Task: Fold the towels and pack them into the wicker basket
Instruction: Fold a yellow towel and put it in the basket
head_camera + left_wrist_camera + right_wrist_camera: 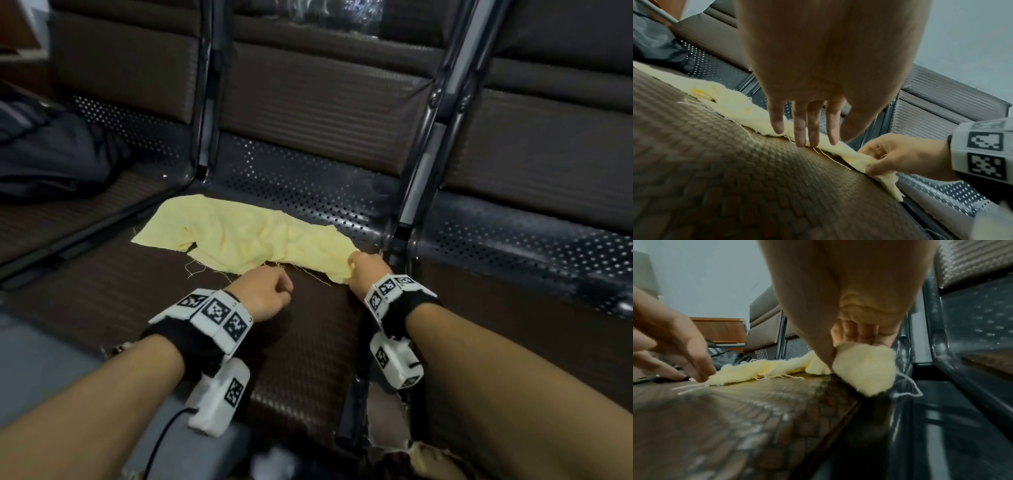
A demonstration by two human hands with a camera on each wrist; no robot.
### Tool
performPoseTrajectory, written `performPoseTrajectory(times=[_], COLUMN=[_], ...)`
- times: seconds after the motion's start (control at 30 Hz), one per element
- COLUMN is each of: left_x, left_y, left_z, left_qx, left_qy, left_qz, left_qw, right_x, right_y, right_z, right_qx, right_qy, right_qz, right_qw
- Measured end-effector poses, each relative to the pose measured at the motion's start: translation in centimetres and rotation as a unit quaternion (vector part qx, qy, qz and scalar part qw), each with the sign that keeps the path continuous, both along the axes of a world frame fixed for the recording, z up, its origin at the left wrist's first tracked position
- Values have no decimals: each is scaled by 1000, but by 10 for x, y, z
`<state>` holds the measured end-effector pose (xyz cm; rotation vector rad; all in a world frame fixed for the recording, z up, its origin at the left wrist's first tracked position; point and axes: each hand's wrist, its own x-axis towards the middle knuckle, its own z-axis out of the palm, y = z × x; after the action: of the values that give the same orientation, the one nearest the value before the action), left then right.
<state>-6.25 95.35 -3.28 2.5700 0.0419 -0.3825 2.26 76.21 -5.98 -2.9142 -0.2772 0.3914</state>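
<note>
A crumpled pale yellow towel (246,236) with frayed edges lies on the brown woven seat cushion (171,308). My right hand (366,267) pinches its near right corner beside the seat's metal divider; the right wrist view shows the towel (863,368) bunched under the thumb and fingers of that hand (857,335). My left hand (270,294) hovers at the towel's near edge. In the left wrist view its fingers (807,134) hang nearly straight over the towel (740,104) and hold nothing. No wicker basket is in view.
A dark bag or garment (51,154) lies on the seat to the left. Metal dividers (421,171) (205,120) separate the seats, and perforated metal (308,178) runs behind the cushion. The cushion's front edge is torn (394,438).
</note>
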Motion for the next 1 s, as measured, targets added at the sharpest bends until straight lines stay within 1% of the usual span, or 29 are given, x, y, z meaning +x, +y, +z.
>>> performPoseTrajectory(times=[0.1, 0.13, 0.27, 0.33, 0.43, 0.53, 0.63, 0.73, 0.8, 0.87, 0.93, 1.0], left_x=[-5, -7, -20, -27, -39, -55, -68, -76, -80, -84, -84, -80], left_y=[-2, -4, -23, -39, -66, -93, -112, -125, -135, -149, -164, -177], left_z=[7, 10, 26, 37, 51, 60, 67, 73, 80, 91, 101, 106], left_qx=[4, 5, 6, 10, -7, 3, 14, 15, -27, -117, -224, -298], left_qy=[-11, -18, -74, -103, -113, -129, -173, -198, -217, -235, -246, -247], left_qz=[-7, -13, -42, -78, -139, -178, -194, -213, -215, -201, -174, -137], left_qw=[1000, 1000, 996, 992, 984, 976, 965, 957, 952, 944, 927, 912], right_x=[-15, -23, -64, -88, -122, -155, -181, -194, -196, -192, -185, -177], right_y=[-7, -12, -42, -63, -96, -128, -158, -188, -206, -219, -228, -236], right_z=[14, 23, 73, 100, 134, 160, 175, 178, 171, 160, 147, 130], right_qx=[19, 26, 48, 77, 156, 269, 364, 449, 492, 511, 511, 489], right_qy=[7, -3, -53, -65, -102, -131, -168, -217, -241, -262, -278, -289], right_qz=[46, 61, 134, 145, 117, 71, 30, -24, -61, -87, -109, -133], right_qw=[999, 998, 988, 984, 976, 952, 916, 866, 835, 814, 806, 812])
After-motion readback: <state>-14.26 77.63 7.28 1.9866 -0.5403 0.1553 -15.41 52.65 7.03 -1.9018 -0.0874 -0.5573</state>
